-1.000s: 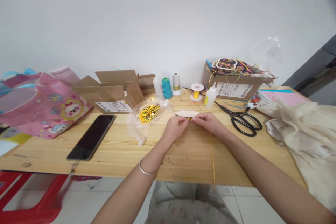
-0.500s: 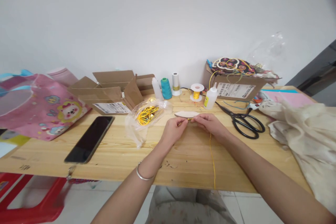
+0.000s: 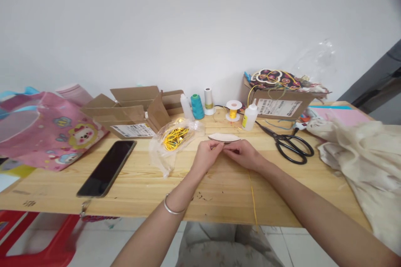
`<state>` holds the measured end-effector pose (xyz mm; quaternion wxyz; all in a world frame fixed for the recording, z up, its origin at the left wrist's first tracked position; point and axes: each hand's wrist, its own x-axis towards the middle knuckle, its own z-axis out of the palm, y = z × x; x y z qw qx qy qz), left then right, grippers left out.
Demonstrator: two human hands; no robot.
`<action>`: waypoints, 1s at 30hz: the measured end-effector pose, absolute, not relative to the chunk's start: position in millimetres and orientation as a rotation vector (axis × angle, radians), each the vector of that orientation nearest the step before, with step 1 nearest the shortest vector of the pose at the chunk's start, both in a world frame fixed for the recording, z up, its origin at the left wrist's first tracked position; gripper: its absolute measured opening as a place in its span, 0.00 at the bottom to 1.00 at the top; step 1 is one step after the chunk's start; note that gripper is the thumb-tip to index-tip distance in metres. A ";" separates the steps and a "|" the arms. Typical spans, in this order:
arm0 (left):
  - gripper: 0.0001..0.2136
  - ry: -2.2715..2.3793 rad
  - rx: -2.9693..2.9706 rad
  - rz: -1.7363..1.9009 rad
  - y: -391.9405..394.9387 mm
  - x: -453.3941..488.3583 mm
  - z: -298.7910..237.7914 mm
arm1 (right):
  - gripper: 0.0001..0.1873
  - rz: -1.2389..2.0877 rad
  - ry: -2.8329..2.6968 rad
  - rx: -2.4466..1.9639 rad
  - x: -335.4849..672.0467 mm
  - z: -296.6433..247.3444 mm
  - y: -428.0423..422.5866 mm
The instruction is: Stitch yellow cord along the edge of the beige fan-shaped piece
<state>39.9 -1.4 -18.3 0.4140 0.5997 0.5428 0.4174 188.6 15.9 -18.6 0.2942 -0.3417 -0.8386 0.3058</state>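
A pale, leaf-shaped flat piece point(image 3: 224, 137) with a dark near edge is at the middle of the table. My left hand point(image 3: 207, 155) is closed, its thumb and fingertips pinching the piece's near edge. Its bracelet shows at the wrist. My right hand point(image 3: 243, 154) is closed too, fingertips pressed together and meeting the left ones at that edge. From under my right hand a thin yellow cord point(image 3: 253, 200) hangs down over the table's front edge. The cord's part between the fingers is hidden.
Black scissors point(image 3: 291, 146) lie to the right, near crumpled beige cloth point(image 3: 360, 162). Behind stand a glue bottle point(image 3: 249, 117), a yellow cord spool point(image 3: 233, 112) and a teal thread cone point(image 3: 197, 107). Left are a bag of yellow cord point(image 3: 173, 138), a phone point(image 3: 106, 169) and a cardboard box point(image 3: 125, 110).
My right hand has shifted slightly left and curled in, so its fingertips meet my left hand's. The yellow cord seen between them is now covered. The view has tilted slightly.
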 end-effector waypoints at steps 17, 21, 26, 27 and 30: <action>0.08 1.455 1.436 1.042 -3.6 37.4 -19.9 | 0.12 1.693 -1.504 -1.158 193.4 -4.7 14.1; 0.07 1.307 1.257 0.974 -5.1 41.7 -15.2 | 0.12 1.390 -1.724 -1.134 187.2 -10.7 13.6; 0.07 1.207 1.043 0.953 -7.6 44.1 -6.8 | 0.11 0.778 -2.045 -1.128 185.3 -17.3 12.4; 0.08 1.194 1.035 0.968 -7.8 44.4 -5.9 | 0.11 0.691 -2.086 -1.138 185.7 -17.7 12.1; 0.09 1.193 1.026 1.018 -7.8 45.4 -4.7 | 0.11 0.536 -2.144 -1.181 187.6 -17.8 11.6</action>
